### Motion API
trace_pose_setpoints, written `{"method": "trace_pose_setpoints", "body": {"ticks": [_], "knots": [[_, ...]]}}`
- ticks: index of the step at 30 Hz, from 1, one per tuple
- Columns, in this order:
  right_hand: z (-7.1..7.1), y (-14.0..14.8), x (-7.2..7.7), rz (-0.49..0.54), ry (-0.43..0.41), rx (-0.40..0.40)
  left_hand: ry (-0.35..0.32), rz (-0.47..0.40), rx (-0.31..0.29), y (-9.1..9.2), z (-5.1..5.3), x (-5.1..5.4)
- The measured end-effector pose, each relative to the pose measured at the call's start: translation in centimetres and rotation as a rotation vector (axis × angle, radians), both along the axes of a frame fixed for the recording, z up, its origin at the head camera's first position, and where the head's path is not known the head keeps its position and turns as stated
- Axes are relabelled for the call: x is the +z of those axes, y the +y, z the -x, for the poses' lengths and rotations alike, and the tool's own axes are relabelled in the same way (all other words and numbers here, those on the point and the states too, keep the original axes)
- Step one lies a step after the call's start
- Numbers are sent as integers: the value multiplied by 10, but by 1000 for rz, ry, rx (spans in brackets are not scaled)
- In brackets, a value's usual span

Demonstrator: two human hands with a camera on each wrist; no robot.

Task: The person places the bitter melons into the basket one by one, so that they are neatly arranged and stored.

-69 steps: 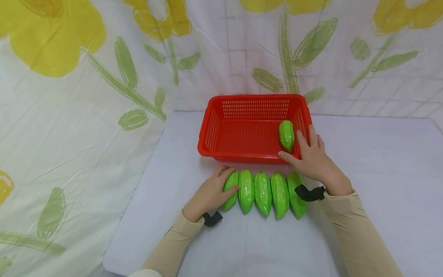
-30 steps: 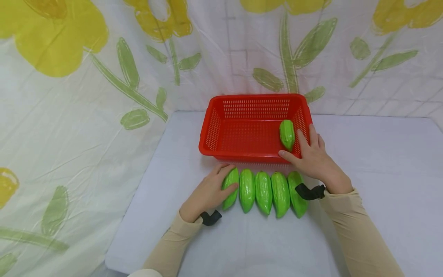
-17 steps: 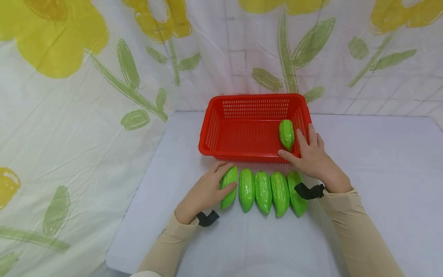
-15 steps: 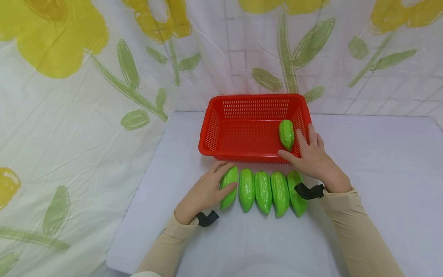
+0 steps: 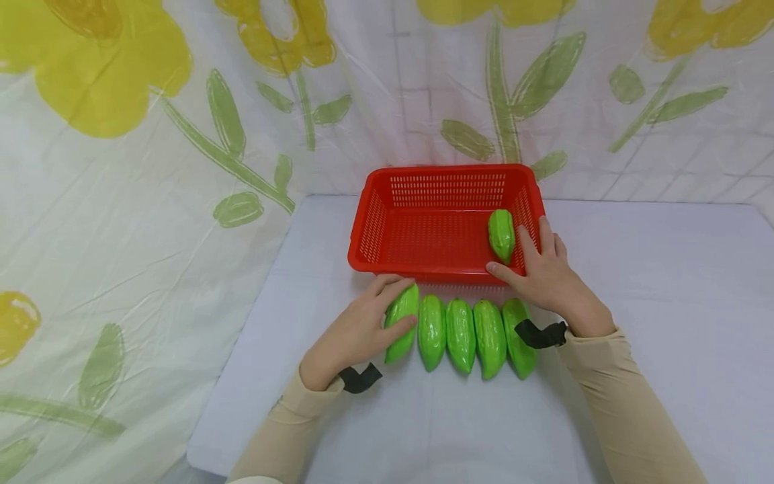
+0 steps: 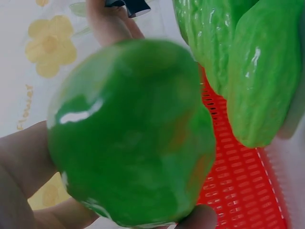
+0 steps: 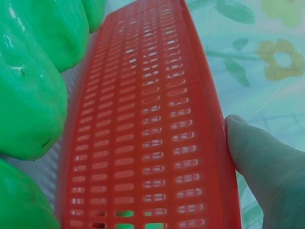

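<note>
At the left end of a row, my left hand (image 5: 365, 324) holds a glossy green bitter melon (image 5: 402, 324) between thumb and fingers. Up close in the left wrist view, the held bitter melon (image 6: 128, 133) fills the middle and covers much of the hand. Its far end overlaps the front of the red basket (image 5: 417, 277). My right hand (image 5: 547, 279) rests on the basket's front right corner, fingers spread over the side rim. The right wrist view has the thumb (image 7: 252, 148) touching the rim. Inside the basket lies another bitter melon (image 5: 501, 235), by the right wall.
Several more bitter melons (image 5: 461, 336) lie side by side in front of the basket, the rightmost partly behind the right wrist's black strap (image 5: 540, 335). The white table (image 5: 653, 289) meets a flower-printed curtain (image 5: 387, 81) at the back and left.
My left hand has shifted slightly, bringing its bitter melon a little away from the row and its far end up towards the basket. The right hand stays in place.
</note>
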State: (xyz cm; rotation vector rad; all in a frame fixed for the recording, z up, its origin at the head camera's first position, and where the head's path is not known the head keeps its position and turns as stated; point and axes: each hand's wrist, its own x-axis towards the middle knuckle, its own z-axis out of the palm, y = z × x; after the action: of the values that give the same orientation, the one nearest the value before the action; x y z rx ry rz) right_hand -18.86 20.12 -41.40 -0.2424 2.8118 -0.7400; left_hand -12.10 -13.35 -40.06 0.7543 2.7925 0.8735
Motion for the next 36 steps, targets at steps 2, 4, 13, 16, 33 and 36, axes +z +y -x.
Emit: {"method": "trace_pose_setpoints", "body": {"ticks": [2, 4, 13, 16, 33, 36], "knots": [[0, 0, 0, 0, -1, 0, 9, -7, -10, 1, 1, 3], [0, 0, 0, 0, -1, 0, 15, -10, -14, 2, 2, 5], [0, 0, 1, 4, 3, -2, 25, -28, -41, 9, 10, 16], [0, 0, 1, 5, 1, -3, 35, -32, -45, 11, 13, 19], [0, -1, 1, -7, -4, -5, 75, -22, -59, 23, 44, 35], [0, -1, 1, -6, -1, -6, 71, -22, -60, 25, 50, 37]]}}
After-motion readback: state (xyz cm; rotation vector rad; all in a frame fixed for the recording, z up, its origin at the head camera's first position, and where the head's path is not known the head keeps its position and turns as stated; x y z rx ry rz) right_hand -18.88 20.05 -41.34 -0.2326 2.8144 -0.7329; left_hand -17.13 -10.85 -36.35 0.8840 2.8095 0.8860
